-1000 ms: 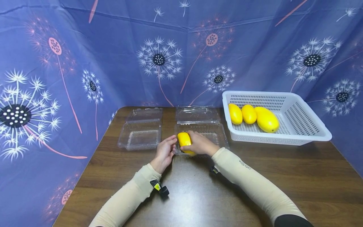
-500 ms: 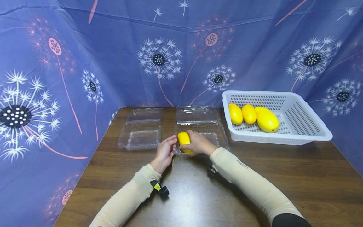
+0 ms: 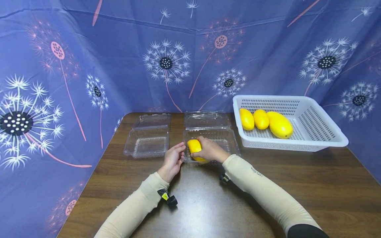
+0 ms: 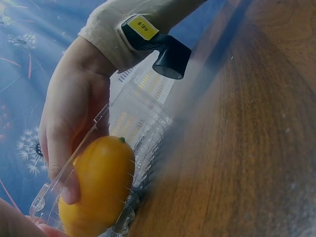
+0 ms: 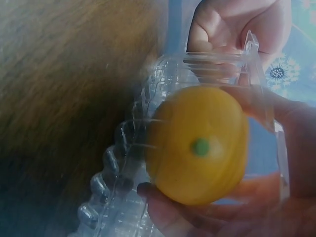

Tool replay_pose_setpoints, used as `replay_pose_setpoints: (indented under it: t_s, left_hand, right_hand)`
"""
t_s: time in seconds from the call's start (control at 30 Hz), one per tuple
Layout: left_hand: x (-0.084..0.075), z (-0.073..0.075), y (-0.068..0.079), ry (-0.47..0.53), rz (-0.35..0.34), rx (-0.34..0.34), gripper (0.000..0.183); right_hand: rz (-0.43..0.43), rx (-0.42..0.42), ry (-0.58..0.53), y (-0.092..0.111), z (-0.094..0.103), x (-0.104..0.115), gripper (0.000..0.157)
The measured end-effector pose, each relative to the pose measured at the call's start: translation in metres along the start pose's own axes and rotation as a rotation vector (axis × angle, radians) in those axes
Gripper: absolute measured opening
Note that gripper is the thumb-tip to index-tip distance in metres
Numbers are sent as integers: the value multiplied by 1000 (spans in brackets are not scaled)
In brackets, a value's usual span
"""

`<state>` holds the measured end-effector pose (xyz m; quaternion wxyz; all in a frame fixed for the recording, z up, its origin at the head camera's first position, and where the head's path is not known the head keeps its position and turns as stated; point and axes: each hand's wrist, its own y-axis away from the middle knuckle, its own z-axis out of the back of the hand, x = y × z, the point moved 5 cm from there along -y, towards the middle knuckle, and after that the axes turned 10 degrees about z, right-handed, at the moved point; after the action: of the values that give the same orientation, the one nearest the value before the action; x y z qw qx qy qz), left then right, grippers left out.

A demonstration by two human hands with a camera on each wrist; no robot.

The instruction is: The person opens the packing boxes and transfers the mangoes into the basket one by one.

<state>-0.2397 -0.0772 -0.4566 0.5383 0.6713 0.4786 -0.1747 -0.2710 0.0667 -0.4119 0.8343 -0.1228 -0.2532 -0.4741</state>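
A yellow mango (image 3: pixel 194 145) with a small green stem end lies in the left part of a clear plastic clamshell box (image 3: pixel 221 138), whose lid is folded open toward the back. My right hand (image 3: pixel 210 150) grips the mango from above, thumb on the near side; the wrist views show it within the box walls, seen through the plastic. My left hand (image 3: pixel 173 161) holds the box's left rim, its thumb and fingers at the front left corner. In the right wrist view the left hand (image 5: pixel 232 34) appears behind the box's end wall.
To the left stands a second clear clamshell box (image 3: pixel 148 140), lid open. A white perforated basket (image 3: pixel 321 138) at the back right holds several things, among them a large mango (image 3: pixel 280 125) and a smaller mango (image 3: pixel 261 119). A dandelion-print curtain (image 3: pixel 190 66) hangs behind the wooden table (image 3: pixel 190 208).
The mango has shifted slightly right and tilted a little within the box, still in my right hand's grip. My left hand has stayed at the rim.
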Motion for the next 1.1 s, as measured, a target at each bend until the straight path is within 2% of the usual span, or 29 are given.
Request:
replay_pose_setpoints:
  t_s: [0.63, 1.1]
  left_hand:
    - [3, 2, -2, 8, 5, -4, 34]
    - [0, 1, -2, 5, -2, -6, 34]
  right_hand:
    - [-8, 11, 17, 10, 8, -8, 79]
    - [55, 24, 86, 10, 38, 7, 74]
